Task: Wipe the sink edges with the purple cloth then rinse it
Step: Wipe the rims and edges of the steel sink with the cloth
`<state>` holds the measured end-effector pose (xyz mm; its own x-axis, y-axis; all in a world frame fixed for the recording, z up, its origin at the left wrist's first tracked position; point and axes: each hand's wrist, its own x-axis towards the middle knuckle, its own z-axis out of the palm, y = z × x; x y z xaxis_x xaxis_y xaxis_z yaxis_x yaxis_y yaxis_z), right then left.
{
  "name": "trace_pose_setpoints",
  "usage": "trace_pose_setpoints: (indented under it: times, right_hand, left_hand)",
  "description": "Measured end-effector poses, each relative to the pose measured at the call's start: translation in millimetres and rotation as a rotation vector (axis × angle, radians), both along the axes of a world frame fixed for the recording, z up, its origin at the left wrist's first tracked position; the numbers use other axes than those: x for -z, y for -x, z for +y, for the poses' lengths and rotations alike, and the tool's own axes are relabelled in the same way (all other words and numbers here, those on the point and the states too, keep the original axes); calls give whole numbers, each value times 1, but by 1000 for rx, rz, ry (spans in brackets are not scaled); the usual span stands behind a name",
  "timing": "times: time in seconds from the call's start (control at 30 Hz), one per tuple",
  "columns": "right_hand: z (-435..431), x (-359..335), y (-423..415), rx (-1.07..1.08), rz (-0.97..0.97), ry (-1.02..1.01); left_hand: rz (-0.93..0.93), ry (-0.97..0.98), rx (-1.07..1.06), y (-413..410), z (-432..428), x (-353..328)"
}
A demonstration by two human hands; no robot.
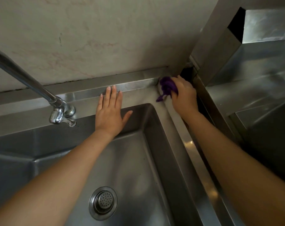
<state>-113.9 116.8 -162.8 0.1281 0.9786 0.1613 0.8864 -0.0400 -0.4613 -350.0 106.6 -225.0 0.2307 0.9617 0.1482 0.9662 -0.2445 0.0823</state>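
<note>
Head view: the purple cloth (167,86) lies bunched at the far right corner of the sink rim (138,93), where the back edge meets the right edge, with a loose tail trailing toward the basin. The right hand (184,93) grips it, fingers curled over the wad and pressing it onto the steel. Judged soft, light and limp, probably damp; it will fold and slip out in tails unless gathered, so a full-palm hold over the bunched middle suits wiping. The left hand (110,111) rests flat on the back rim, fingers straight and spread, holding nothing. The tap (60,111) stands on the back rim to the left, well apart from the cloth; no water is seen running. A drain strainer (103,203) sits in the basin floor. A stained wall (106,38) rises behind; a steel unit (260,79) adjoins on the right.
</note>
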Motion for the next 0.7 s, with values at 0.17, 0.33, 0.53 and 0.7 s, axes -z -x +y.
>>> trace_pose_setpoints:
  times: [0.17, 0.33, 0.53, 0.7]
  right_hand:
    - [-5, 13, 16, -66, -128, 15]
    - [-48, 22, 26, -129, -255, 22]
    - [-81, 35, 51, -60, -189, 45]
    - [-89, 36, 68, 29, -84, 46]
  left_hand:
    - [15, 15, -3, 2, -2, -1]
    - [5, 54, 16, 3, -1, -6]
    - [10, 144, 36, 7, 2, -8]
    - [-30, 246, 71, 18, -5, -13]
